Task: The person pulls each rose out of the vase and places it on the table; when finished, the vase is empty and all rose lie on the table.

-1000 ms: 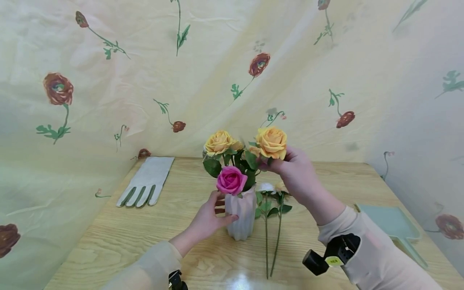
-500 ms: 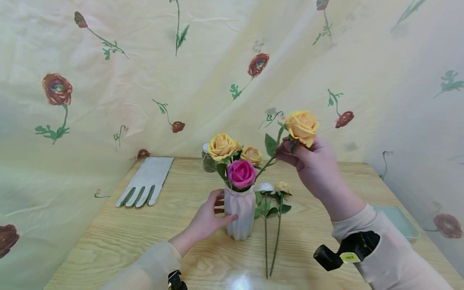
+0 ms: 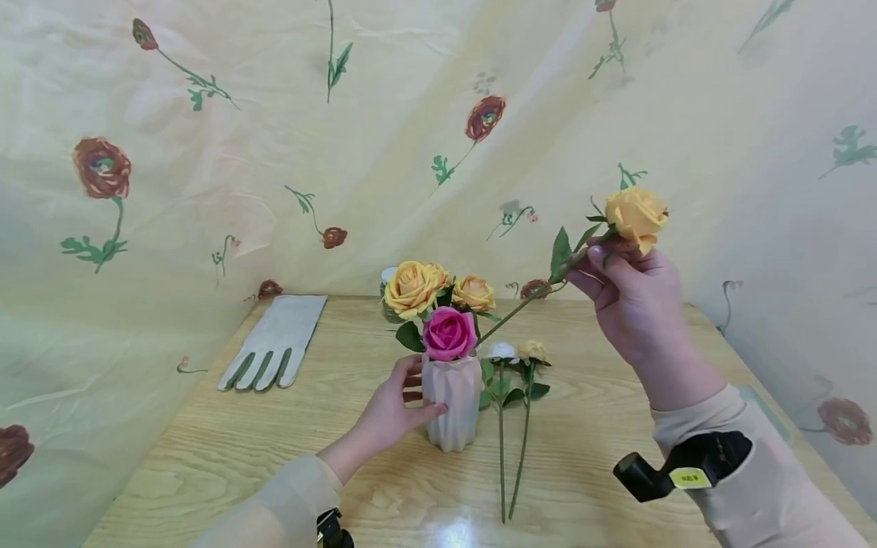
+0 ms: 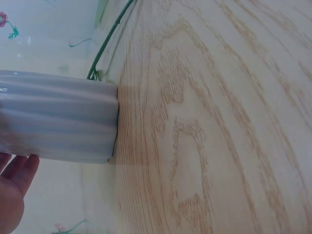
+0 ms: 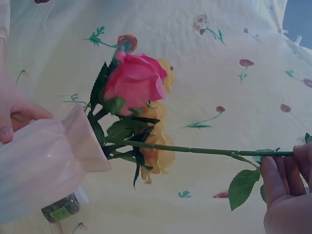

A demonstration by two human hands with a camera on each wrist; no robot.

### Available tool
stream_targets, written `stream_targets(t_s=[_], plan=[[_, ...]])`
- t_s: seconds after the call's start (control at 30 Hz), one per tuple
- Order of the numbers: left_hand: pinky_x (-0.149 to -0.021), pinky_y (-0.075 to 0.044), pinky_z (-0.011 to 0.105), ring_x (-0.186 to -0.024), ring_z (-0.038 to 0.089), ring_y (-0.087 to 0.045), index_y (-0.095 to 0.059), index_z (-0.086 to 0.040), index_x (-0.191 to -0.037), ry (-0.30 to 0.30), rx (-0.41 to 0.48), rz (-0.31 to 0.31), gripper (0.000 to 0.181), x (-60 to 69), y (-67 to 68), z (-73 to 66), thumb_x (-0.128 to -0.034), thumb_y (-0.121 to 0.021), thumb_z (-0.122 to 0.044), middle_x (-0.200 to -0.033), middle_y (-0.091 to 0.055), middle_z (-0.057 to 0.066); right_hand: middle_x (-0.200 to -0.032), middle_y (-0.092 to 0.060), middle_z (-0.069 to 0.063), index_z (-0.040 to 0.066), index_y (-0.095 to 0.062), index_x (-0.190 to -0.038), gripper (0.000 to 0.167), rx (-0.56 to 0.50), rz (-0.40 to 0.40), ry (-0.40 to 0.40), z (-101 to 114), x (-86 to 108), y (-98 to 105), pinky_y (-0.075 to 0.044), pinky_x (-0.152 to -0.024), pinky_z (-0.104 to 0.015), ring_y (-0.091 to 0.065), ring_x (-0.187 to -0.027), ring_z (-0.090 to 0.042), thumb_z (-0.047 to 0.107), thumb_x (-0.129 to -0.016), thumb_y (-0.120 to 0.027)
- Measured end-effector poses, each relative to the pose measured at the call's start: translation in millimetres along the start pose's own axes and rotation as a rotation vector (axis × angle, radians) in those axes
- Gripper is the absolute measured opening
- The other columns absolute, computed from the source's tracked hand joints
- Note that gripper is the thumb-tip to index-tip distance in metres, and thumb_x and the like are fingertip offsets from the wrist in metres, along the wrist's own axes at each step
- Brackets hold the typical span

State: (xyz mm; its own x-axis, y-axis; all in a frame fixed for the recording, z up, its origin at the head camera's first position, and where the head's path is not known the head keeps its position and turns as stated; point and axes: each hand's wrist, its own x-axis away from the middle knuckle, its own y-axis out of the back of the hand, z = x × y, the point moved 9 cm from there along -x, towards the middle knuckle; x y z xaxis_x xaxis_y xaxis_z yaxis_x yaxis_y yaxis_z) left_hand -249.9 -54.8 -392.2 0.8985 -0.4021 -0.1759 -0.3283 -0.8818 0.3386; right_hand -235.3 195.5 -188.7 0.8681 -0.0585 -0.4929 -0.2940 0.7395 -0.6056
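A white fluted vase (image 3: 454,403) stands upright on the table, and my left hand (image 3: 385,408) grips its left side, thumb across the front. My right hand (image 3: 633,308), up and to the right, pinches a yellow rose (image 3: 636,215) by the stem just below its bloom. That rose's stem (image 5: 195,150) slants down to the vase mouth; its lower end is hidden there. A pink rose (image 3: 449,333) and several yellow roses (image 3: 414,289) stand in the vase. In the left wrist view, fingertips touch the side of the vase (image 4: 53,117).
Right of the vase lie a white flower (image 3: 503,352) and a pale yellow flower (image 3: 533,350) with long stems. A grey-white glove (image 3: 281,339) lies at the left. A small lidded jar (image 5: 61,208) stands behind the vase. A pale green tray (image 3: 766,411) is partly behind the right sleeve.
My right hand has moved up and right with the yellow rose, drawing more of its stem out of the vase. The remaining flowers have shifted. My left hand stays on the vase.
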Motion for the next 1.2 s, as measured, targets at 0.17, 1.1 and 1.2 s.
stream_targets(t_s=[0.17,1.1,1.2], plan=[[-0.09,-0.048,0.049,-0.11,0.034,-0.053,-0.033,-0.009,-0.135,0.0,-0.002,-0.002,0.07,-0.2,0.2,0.5,-0.0823,-0.074,-0.028,-0.127,-0.047,0.016,-0.088,-0.062,-0.016,-0.009,-0.058,-0.084,0.011,-0.076,-0.042,0.004,5,-3.1,15,-0.057,-0.07,-0.035,-0.066,-0.075,-0.029,-0.014,-0.09,-0.05],[-0.09,-0.05,0.04,-0.112,0.03,-0.053,-0.033,-0.011,-0.136,0.029,-0.024,-0.011,0.071,-0.1,0.2,4.8,-0.0809,-0.075,-0.03,-0.129,-0.046,0.014,-0.088,-0.063,-0.011,-0.005,-0.06,-0.089,0.005,-0.099,-0.406,-0.198,-23,12.7,142,-0.056,-0.071,-0.028,-0.063,-0.076,-0.02,-0.009,-0.087,-0.058],[-0.09,-0.05,0.04,-0.112,0.03,-0.053,-0.033,-0.011,-0.136,0.03,-0.02,-0.011,0.072,-0.4,0.3,5.1,-0.0808,-0.075,-0.03,-0.13,-0.046,0.014,-0.088,-0.065,-0.01,-0.005,-0.063,-0.092,0.008,-0.056,-0.402,-0.224,-31,17.1,149,-0.056,-0.072,-0.028,-0.064,-0.076,-0.019,-0.01,-0.087,-0.058]])
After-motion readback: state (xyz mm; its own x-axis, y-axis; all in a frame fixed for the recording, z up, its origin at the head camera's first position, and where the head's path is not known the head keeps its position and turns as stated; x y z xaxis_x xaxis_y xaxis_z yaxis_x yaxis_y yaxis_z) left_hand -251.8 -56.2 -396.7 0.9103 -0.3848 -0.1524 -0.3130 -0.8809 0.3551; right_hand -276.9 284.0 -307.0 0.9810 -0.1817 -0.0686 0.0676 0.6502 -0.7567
